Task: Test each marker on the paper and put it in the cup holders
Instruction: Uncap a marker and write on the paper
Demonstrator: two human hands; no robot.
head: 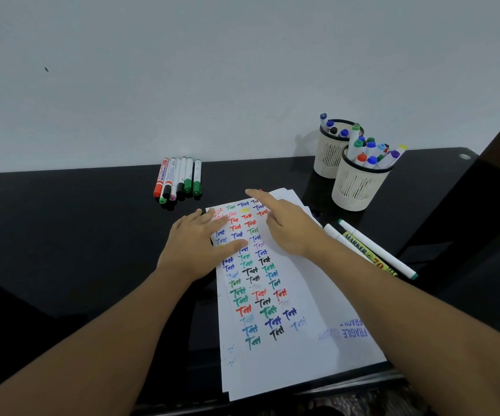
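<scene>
The paper (284, 295) is lying at the table's (62, 235) front; both hands are resting on its far end. Loose markers (178, 181) are lying behind-left, two cup holders (353, 187) standing behind-right, more markers (371, 250) lying just right.

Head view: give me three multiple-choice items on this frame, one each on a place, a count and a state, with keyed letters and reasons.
1. Where do the two cream slotted cup holders stand?
A. far right of the black table
B. left of the paper
C. on the paper

2. How many cup holders are there?
A. one
B. two
C. three

3. What is the left hand doing?
A. gripping a marker
B. lying flat on the white test paper
C. reaching into a holder

A: they stand right of the paper. B: two show. B: fingers spread on the sheet.
</scene>
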